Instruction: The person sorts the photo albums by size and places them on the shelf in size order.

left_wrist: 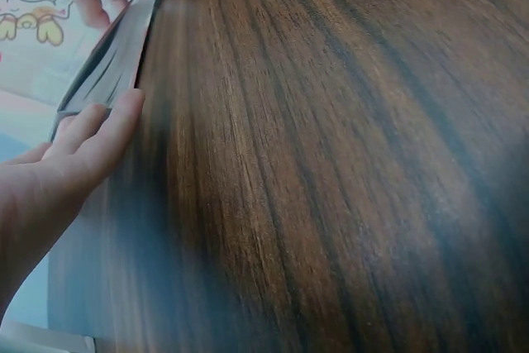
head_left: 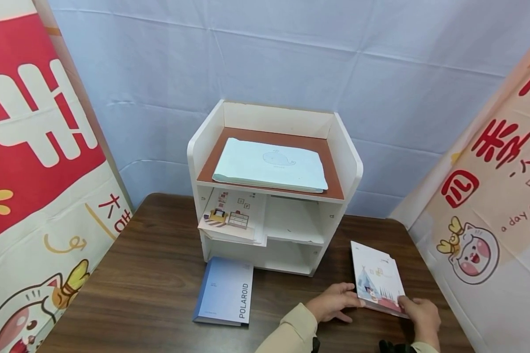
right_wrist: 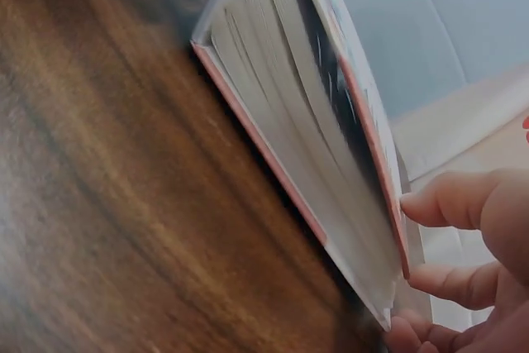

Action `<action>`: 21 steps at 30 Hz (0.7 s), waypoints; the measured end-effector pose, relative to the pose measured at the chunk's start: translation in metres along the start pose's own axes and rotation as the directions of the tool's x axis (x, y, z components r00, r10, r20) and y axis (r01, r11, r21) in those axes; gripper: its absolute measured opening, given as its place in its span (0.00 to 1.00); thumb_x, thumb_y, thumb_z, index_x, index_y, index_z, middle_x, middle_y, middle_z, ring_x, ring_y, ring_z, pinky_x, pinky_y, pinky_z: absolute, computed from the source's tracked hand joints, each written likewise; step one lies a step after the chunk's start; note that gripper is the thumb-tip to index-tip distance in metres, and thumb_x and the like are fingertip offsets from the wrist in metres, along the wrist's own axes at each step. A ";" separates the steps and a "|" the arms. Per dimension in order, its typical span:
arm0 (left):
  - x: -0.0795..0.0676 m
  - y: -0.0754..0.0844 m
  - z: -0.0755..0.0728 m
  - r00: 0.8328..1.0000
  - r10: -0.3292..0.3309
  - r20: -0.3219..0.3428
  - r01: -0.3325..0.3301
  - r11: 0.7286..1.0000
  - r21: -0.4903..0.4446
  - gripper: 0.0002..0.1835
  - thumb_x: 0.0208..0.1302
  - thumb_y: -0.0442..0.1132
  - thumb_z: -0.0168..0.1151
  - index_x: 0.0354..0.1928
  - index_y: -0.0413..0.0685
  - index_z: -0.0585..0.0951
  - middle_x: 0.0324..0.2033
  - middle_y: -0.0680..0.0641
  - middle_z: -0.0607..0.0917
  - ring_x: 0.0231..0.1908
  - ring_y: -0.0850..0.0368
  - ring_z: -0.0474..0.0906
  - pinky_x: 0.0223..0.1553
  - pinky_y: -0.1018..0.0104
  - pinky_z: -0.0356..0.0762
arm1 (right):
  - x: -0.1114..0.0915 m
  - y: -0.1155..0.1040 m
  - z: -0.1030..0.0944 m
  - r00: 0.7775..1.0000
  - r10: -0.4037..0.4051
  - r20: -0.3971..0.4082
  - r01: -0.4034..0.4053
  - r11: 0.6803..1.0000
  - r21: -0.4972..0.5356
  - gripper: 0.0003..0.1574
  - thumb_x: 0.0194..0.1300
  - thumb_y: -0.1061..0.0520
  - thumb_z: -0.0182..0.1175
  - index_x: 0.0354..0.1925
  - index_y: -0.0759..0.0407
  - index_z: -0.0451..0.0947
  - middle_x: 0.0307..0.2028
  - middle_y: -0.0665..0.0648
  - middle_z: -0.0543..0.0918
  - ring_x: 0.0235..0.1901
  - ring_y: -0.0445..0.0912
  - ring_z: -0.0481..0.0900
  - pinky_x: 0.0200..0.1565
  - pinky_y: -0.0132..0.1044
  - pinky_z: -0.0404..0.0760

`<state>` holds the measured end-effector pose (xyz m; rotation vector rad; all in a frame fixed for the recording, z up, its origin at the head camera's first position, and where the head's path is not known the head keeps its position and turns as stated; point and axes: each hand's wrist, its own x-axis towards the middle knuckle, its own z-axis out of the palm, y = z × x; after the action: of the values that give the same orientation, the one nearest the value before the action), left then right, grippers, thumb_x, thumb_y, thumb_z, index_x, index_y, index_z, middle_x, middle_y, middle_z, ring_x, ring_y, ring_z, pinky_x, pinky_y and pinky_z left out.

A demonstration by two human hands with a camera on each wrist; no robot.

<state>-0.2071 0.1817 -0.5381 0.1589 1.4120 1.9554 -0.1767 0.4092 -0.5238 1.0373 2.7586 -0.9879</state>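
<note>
A thick hardcover book (head_left: 377, 279) with a white cover, a blue tent drawing and a red lower part lies on the table to the right of the shelf. My left hand (head_left: 334, 301) touches its near left corner with fairly straight fingers. At the near right corner, my right hand (head_left: 421, 316) pinches the edge, thumb on the cover. The pages of the book (right_wrist: 289, 121) show between its two covers in the right wrist view. My left hand (left_wrist: 58, 171) reaches the book's corner in the left wrist view, where the book (left_wrist: 111, 64) appears edge-on.
A small white shelf (head_left: 353, 171) stands at the back. On its top lies a pale whale-drawing book (head_left: 269, 164); an illustrated book (head_left: 234, 215) sticks out below. A blue POLAROID book (head_left: 225, 291) lies before the shelf on the dark wooden table (head_left: 154, 274). Cloth hangs around.
</note>
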 end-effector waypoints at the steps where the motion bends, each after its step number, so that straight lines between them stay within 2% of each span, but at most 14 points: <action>1: 0.000 0.000 0.000 1.000 0.000 -0.001 0.000 1.000 -0.002 0.31 0.56 0.27 0.61 0.62 0.33 0.64 0.47 0.42 0.78 0.49 0.49 0.73 0.39 0.38 0.73 | 0.000 0.000 -0.001 1.000 0.006 0.001 -0.006 1.000 0.017 0.37 0.55 0.46 0.56 0.47 0.80 0.70 0.47 0.80 0.69 0.44 0.69 0.69 0.49 0.57 0.67; 3: 0.000 0.001 0.001 1.000 0.003 0.006 -0.003 1.000 -0.016 0.31 0.56 0.26 0.60 0.63 0.31 0.63 0.45 0.42 0.79 0.49 0.47 0.74 0.40 0.38 0.73 | 0.000 0.001 -0.001 1.000 0.016 -0.001 -0.015 0.997 0.069 0.34 0.56 0.46 0.57 0.44 0.79 0.73 0.43 0.78 0.71 0.41 0.65 0.70 0.43 0.52 0.72; 5: -0.001 0.002 0.002 1.000 0.008 0.011 -0.008 0.999 -0.044 0.31 0.57 0.25 0.59 0.63 0.30 0.62 0.43 0.41 0.80 0.48 0.44 0.74 0.41 0.38 0.73 | 0.000 0.002 -0.003 0.999 0.039 0.024 -0.042 0.986 0.163 0.35 0.55 0.47 0.58 0.43 0.80 0.74 0.38 0.75 0.74 0.37 0.61 0.70 0.36 0.46 0.74; 8: 0.000 0.002 0.005 0.999 0.031 -0.005 -0.032 0.995 -0.092 0.28 0.56 0.23 0.57 0.60 0.30 0.63 0.39 0.40 0.79 0.46 0.40 0.74 0.42 0.38 0.72 | 0.001 0.003 -0.006 0.990 0.112 0.084 -0.135 0.932 0.336 0.38 0.52 0.47 0.62 0.46 0.81 0.72 0.28 0.65 0.75 0.29 0.54 0.71 0.27 0.40 0.73; 11: 0.002 0.002 0.008 0.995 0.063 -0.080 -0.073 0.989 -0.131 0.24 0.54 0.24 0.58 0.54 0.33 0.67 0.37 0.40 0.78 0.45 0.40 0.74 0.41 0.37 0.72 | 0.003 0.003 -0.010 0.974 0.162 0.159 -0.218 0.864 0.454 0.41 0.48 0.49 0.67 0.49 0.80 0.70 0.24 0.55 0.73 0.24 0.48 0.70 0.25 0.38 0.75; 12: 0.003 0.002 0.009 0.992 0.070 -0.109 -0.085 0.986 -0.140 0.22 0.53 0.24 0.59 0.52 0.33 0.68 0.37 0.40 0.78 0.44 0.40 0.74 0.40 0.36 0.72 | 0.004 0.004 -0.011 0.969 0.168 0.180 -0.235 0.850 0.472 0.39 0.48 0.49 0.67 0.48 0.79 0.71 0.23 0.54 0.73 0.22 0.47 0.70 0.25 0.39 0.76; 16: 0.005 0.002 0.011 0.979 0.080 -0.189 -0.111 0.981 -0.160 0.22 0.54 0.25 0.61 0.52 0.35 0.69 0.37 0.40 0.76 0.42 0.40 0.74 0.39 0.35 0.72 | 0.005 0.004 -0.016 0.951 0.090 0.296 -0.243 0.811 0.532 0.26 0.53 0.57 0.64 0.42 0.79 0.72 0.21 0.54 0.73 0.20 0.46 0.72 0.25 0.40 0.78; 18: 0.005 0.001 0.013 0.970 0.092 -0.225 -0.126 0.982 -0.142 0.24 0.54 0.26 0.61 0.54 0.36 0.68 0.36 0.41 0.76 0.39 0.42 0.76 0.37 0.37 0.74 | 0.005 0.004 -0.018 0.939 0.063 0.337 -0.245 0.811 0.532 0.22 0.56 0.60 0.61 0.40 0.78 0.71 0.20 0.54 0.72 0.19 0.46 0.72 0.25 0.39 0.77; 21: 0.006 -0.001 0.015 0.948 0.129 -0.290 -0.161 0.983 -0.090 0.23 0.54 0.25 0.61 0.55 0.38 0.71 0.33 0.43 0.76 0.33 0.47 0.77 0.33 0.43 0.77 | 0.004 0.004 -0.020 0.931 0.039 0.363 -0.234 0.828 0.510 0.24 0.56 0.61 0.61 0.42 0.80 0.67 0.21 0.54 0.72 0.21 0.45 0.72 0.26 0.38 0.77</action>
<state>-0.2037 0.1969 -0.5345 -0.0754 1.4991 2.2449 -0.1739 0.4257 -0.5115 0.9735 2.1254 -1.7994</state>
